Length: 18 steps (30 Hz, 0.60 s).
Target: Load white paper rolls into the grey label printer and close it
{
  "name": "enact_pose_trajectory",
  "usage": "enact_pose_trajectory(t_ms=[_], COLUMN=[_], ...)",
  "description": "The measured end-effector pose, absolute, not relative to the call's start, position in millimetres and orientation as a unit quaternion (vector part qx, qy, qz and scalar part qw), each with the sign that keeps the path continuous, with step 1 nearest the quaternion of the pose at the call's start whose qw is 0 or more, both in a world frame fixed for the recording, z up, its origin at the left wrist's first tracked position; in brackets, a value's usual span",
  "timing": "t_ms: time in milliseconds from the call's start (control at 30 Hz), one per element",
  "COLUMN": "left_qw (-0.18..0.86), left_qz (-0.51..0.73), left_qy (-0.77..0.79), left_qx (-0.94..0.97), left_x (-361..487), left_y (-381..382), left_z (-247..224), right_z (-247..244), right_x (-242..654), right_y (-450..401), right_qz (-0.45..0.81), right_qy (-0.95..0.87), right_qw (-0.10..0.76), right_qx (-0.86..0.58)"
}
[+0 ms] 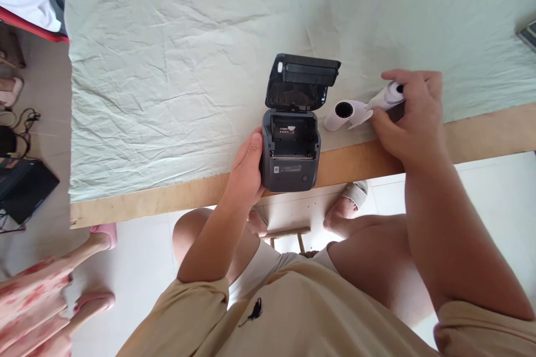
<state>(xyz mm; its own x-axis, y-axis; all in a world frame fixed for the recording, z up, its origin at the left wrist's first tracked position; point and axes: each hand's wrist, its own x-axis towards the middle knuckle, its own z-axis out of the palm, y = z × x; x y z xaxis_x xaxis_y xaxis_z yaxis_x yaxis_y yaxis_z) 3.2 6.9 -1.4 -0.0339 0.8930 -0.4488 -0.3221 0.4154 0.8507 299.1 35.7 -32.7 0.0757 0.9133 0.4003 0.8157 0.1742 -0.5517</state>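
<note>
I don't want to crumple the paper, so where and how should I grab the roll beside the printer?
The roll is likely best gripped round its curved wall, from above: its open core faces up. Keep to the printer side, since loose paper lies right.

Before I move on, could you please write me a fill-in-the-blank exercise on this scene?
The left hand holds a portable printer whose lid is ____.
The ____ hand grips a white paper roll.
The slippers at the picture's far left are ____.

Missing words: open; right; pink.
</note>
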Motion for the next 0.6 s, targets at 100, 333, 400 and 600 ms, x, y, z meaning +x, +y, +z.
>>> enact_pose_trajectory(t_ms=[100, 333, 400, 600], left_qw=[0.638, 0.638, 0.65, 0.675], left_qz=[0.481, 0.486, 0.48, 0.471], left_qy=[0.537, 0.534, 0.526, 0.477], left_qx=[0.27, 0.268, 0.267, 0.309], left_x=[2, 2, 2, 1], left_y=[6, 6, 6, 4], left_z=[-3, -6, -4, 0], right_z=[-40, -30, -10, 29], right_x=[299, 300, 291, 220], right_y=[41, 42, 35, 7], right_qz=[0.05, 0.041, 0.019, 0.099], right_qy=[-0.665, -0.641, -0.651, -0.736], right_qw=[0.34, 0.412, 0.484, 0.462], right_qx=[-0.663, -0.646, -0.585, -0.485])
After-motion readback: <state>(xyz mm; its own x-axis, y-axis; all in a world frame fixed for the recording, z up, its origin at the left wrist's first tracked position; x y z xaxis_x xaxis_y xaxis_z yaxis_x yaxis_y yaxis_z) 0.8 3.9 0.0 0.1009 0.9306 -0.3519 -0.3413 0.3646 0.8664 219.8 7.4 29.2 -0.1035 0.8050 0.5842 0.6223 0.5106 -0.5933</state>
